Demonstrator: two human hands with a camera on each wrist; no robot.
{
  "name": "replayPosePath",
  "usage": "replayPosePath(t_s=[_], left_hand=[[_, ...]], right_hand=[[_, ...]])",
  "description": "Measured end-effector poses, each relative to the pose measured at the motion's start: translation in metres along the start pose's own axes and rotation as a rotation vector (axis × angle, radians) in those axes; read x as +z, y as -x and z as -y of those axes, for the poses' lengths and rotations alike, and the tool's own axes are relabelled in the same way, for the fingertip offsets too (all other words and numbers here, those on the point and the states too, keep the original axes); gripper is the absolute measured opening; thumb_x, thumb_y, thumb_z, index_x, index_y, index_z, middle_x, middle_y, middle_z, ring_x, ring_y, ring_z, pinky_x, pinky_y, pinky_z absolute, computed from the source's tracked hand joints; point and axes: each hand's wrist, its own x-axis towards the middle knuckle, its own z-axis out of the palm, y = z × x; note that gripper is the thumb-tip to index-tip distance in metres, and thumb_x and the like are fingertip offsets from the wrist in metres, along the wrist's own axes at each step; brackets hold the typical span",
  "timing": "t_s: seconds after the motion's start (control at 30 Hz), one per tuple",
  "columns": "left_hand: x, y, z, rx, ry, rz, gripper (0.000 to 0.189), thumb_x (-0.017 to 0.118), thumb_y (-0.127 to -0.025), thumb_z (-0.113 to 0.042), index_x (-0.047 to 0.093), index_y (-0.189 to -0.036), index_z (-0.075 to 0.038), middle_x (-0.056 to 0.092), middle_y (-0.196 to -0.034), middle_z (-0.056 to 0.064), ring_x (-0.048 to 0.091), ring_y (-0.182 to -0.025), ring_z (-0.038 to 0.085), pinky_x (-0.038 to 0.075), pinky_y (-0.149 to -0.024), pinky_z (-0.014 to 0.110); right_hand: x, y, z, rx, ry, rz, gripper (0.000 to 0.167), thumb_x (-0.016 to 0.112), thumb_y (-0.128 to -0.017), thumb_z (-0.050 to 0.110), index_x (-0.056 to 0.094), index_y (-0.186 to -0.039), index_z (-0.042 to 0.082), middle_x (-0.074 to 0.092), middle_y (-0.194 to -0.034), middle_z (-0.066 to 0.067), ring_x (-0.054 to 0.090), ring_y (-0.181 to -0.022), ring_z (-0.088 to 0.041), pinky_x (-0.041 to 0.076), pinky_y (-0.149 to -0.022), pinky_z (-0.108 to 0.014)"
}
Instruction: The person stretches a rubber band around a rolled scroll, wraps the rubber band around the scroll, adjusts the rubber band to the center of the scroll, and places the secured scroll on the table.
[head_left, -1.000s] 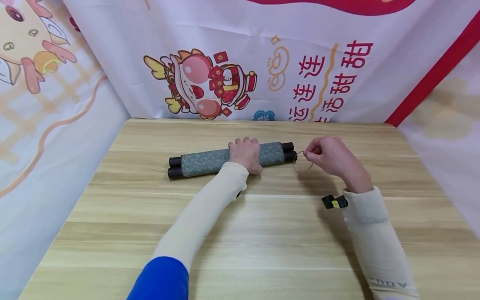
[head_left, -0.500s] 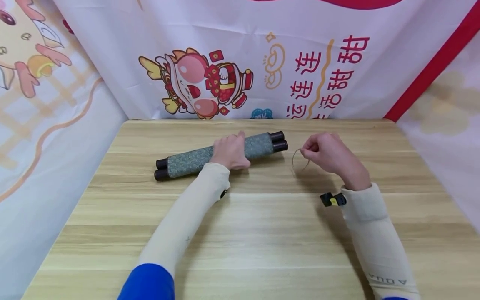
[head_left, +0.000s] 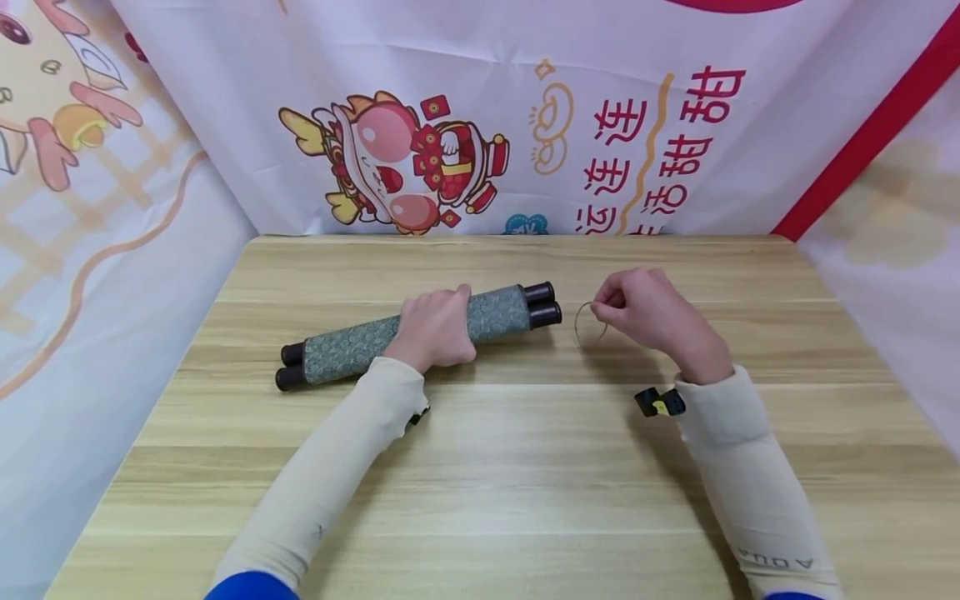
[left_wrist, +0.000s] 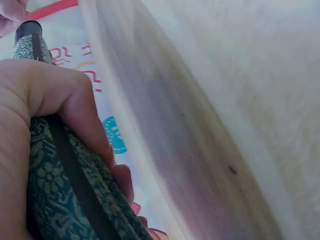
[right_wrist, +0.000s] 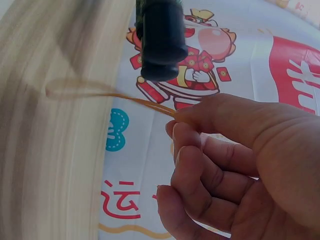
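A rolled-up scroll (head_left: 498, 315) in green-grey patterned cloth, with two dark rods (head_left: 545, 314) side by side, slants over the left middle of the table. My left hand (head_left: 435, 329) grips it around the middle, thumb toward me; in the left wrist view the fingers wrap the cloth (left_wrist: 65, 165), which carries a dark strip. To the right of the scroll, my right hand (head_left: 648, 312) pinches a thin tan rubber band (right_wrist: 145, 102) between thumb and forefinger. The band hangs as a loose loop, apart from the rod ends (right_wrist: 162, 35). The left fingertips are hidden in the head view.
Both hands work over a light wood-grain table (head_left: 525, 467). A printed white cloth backdrop (head_left: 465, 50) rises along its far edge, with similar cloth at both sides. A small black device (head_left: 660, 402) sits at the right wrist.
My left hand has drawn the scroll leftward and toward me, out from the rubber band at its right end. My right hand has shifted slightly left, still pinching the band.
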Motion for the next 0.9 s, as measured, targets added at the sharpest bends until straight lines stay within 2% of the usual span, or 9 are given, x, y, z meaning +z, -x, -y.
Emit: replayPosePath(t_s=[0.17,0.3,0.4,0.67,0.9], left_hand=[[-0.001,0.015,-0.006,0.023,-0.015,-0.016,0.070,0.073,-0.069,-0.023,0.059,-0.136,-0.009,0.068,-0.094,0.007,0.064,-0.077,0.028,0.050,-0.058,0.046],[0.000,0.024,-0.009,0.020,-0.006,-0.001,0.068,0.073,-0.068,-0.021,0.059,-0.133,-0.010,0.064,-0.087,0.004,0.061,-0.072,0.027,0.044,-0.053,0.042],[-0.001,0.030,-0.012,0.015,0.008,0.007,0.068,0.074,-0.067,-0.021,0.059,-0.132,-0.012,0.063,-0.087,0.004,0.060,-0.072,0.027,0.043,-0.053,0.041],[-0.002,0.040,-0.018,0.022,0.016,0.007,0.069,0.073,-0.067,-0.019,0.058,-0.134,-0.014,0.061,-0.084,0.001,0.059,-0.071,0.026,0.042,-0.056,0.040],[0.001,0.044,-0.023,0.038,-0.002,0.020,0.069,0.072,-0.067,-0.019,0.059,-0.135,-0.014,0.060,-0.078,-0.001,0.056,-0.066,0.023,0.041,-0.052,0.038]], right_hand=[[0.003,-0.001,0.003,0.004,-0.003,0.012,0.017,0.069,-0.102,0.018,0.078,-0.103,0.004,0.075,-0.091,-0.009,0.065,-0.080,-0.021,0.056,-0.075,-0.035],[0.005,-0.001,0.005,-0.008,-0.015,0.018,0.017,0.069,-0.101,0.017,0.078,-0.104,0.003,0.076,-0.092,-0.010,0.065,-0.081,-0.021,0.057,-0.076,-0.035],[0.006,-0.002,0.006,-0.016,-0.018,0.021,0.016,0.068,-0.101,0.015,0.078,-0.104,0.003,0.075,-0.091,-0.009,0.065,-0.080,-0.021,0.057,-0.075,-0.034],[0.010,-0.005,0.011,-0.016,-0.024,0.033,0.016,0.067,-0.102,0.016,0.078,-0.105,0.004,0.074,-0.091,-0.009,0.063,-0.080,-0.021,0.055,-0.072,-0.032],[0.011,-0.003,0.011,-0.032,-0.009,0.028,0.015,0.068,-0.101,0.015,0.078,-0.104,0.004,0.073,-0.089,-0.008,0.062,-0.078,-0.021,0.055,-0.071,-0.033]])
